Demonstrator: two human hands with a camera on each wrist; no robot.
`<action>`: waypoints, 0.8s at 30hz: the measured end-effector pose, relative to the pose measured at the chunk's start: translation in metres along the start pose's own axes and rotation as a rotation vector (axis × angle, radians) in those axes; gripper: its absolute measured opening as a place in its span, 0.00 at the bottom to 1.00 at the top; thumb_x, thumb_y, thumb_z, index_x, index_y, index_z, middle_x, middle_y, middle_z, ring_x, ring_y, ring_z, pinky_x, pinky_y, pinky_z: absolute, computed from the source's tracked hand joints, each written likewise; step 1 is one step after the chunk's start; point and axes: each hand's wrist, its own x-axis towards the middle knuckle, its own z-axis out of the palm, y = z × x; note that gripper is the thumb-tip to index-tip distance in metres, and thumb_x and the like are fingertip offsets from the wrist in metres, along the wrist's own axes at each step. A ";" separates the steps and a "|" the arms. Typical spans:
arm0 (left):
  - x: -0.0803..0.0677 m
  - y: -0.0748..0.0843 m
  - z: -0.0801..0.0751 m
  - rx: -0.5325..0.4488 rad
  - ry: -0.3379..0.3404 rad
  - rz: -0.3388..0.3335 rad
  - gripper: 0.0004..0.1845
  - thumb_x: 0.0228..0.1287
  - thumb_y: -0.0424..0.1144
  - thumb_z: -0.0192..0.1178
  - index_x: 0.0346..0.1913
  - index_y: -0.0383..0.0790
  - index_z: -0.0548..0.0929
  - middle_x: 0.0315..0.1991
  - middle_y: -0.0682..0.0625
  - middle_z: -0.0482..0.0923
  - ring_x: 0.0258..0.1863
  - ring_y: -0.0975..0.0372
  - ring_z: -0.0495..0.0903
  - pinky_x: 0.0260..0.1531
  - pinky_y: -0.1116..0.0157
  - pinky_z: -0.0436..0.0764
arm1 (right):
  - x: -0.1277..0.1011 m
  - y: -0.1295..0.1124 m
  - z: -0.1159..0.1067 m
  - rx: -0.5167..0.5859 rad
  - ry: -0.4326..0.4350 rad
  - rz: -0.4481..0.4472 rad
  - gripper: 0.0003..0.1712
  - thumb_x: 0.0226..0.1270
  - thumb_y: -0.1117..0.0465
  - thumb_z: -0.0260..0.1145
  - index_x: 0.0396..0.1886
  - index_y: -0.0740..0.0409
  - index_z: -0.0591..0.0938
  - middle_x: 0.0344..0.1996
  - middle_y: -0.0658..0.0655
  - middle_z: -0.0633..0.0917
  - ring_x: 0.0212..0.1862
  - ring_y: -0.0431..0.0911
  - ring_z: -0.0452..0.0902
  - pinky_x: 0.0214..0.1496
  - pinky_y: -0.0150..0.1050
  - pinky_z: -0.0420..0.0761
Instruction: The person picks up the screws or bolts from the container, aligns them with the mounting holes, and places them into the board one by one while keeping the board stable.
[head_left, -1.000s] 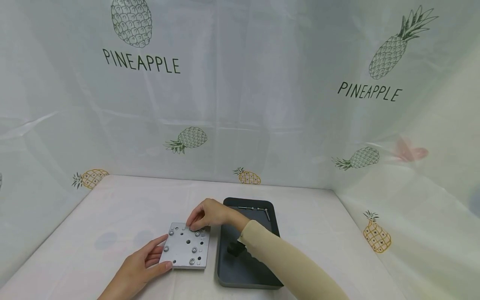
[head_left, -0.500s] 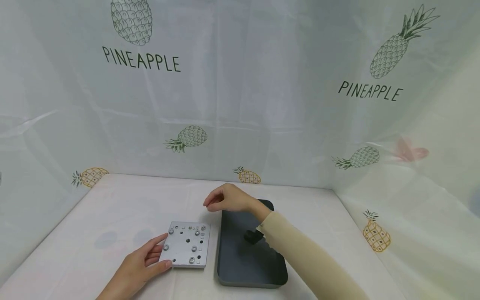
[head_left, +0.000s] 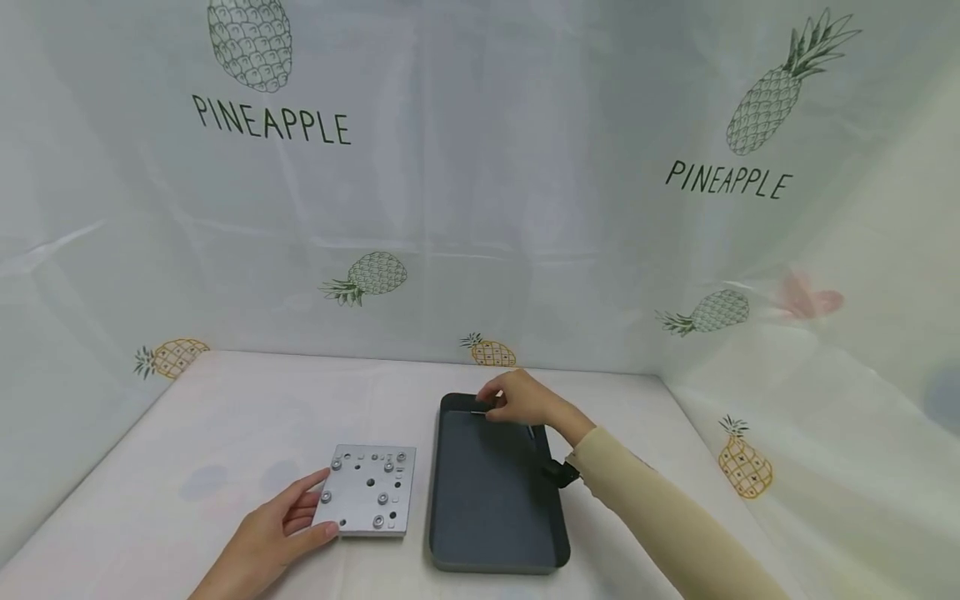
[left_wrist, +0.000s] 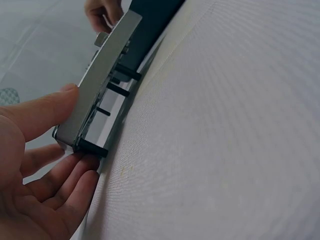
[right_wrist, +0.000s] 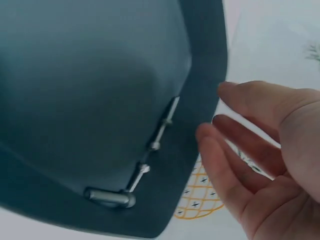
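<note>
My left hand (head_left: 270, 533) grips the near left corner of a square silver metal plate (head_left: 351, 493), thumb on its edge and fingers underneath. Several socket-head screws (head_left: 383, 498) sit in holes on the plate's top, among open holes. In the left wrist view, dark screw shanks (left_wrist: 92, 147) stick out below the plate towards the cloth. My right hand (head_left: 525, 400) is over the far end of a dark grey tray (head_left: 491, 517), thumb and fingers loosely bent, with nothing between them. Beside its fingertips, loose silver screws (right_wrist: 162, 131) lie along the tray's far wall; a thicker one (right_wrist: 107, 196) lies in the corner.
The tray stands just right of the plate, with a raised rim around it. White cloth (head_left: 247, 433) covers the table. A pineapple-print curtain (head_left: 510, 208) hangs behind and at both sides. A black device (head_left: 558, 473) is worn at the right wrist.
My right hand has gone from the plate's far edge up and right to the tray's far end. A small screw is now visible at the plate's far right corner. The left hand stays put.
</note>
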 end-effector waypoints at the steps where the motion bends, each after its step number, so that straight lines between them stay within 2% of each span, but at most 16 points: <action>1: 0.000 0.000 0.000 0.000 0.002 -0.005 0.48 0.61 0.53 0.79 0.80 0.43 0.69 0.63 0.46 0.82 0.56 0.60 0.86 0.51 0.72 0.85 | 0.000 0.002 0.002 -0.018 -0.007 0.013 0.18 0.70 0.67 0.74 0.57 0.65 0.88 0.53 0.60 0.90 0.45 0.48 0.89 0.50 0.40 0.88; 7: 0.001 -0.002 0.002 -0.009 0.009 -0.013 0.49 0.59 0.54 0.80 0.80 0.43 0.69 0.63 0.46 0.82 0.56 0.59 0.86 0.50 0.74 0.84 | 0.002 0.010 0.016 -0.101 -0.023 0.072 0.20 0.68 0.68 0.76 0.59 0.67 0.87 0.54 0.61 0.90 0.49 0.50 0.88 0.53 0.45 0.88; 17: 0.001 0.000 0.001 -0.010 0.005 -0.008 0.48 0.60 0.53 0.79 0.80 0.45 0.69 0.64 0.46 0.82 0.57 0.60 0.85 0.53 0.71 0.85 | 0.006 0.007 0.024 -0.147 -0.033 0.058 0.21 0.65 0.68 0.77 0.58 0.67 0.88 0.52 0.62 0.90 0.55 0.56 0.86 0.60 0.52 0.86; 24: 0.001 -0.002 0.000 0.000 0.010 -0.013 0.49 0.59 0.54 0.79 0.80 0.45 0.69 0.64 0.46 0.82 0.57 0.59 0.85 0.51 0.73 0.84 | 0.010 0.008 0.029 -0.148 0.024 0.062 0.17 0.62 0.69 0.78 0.51 0.68 0.89 0.44 0.61 0.91 0.48 0.54 0.88 0.54 0.50 0.87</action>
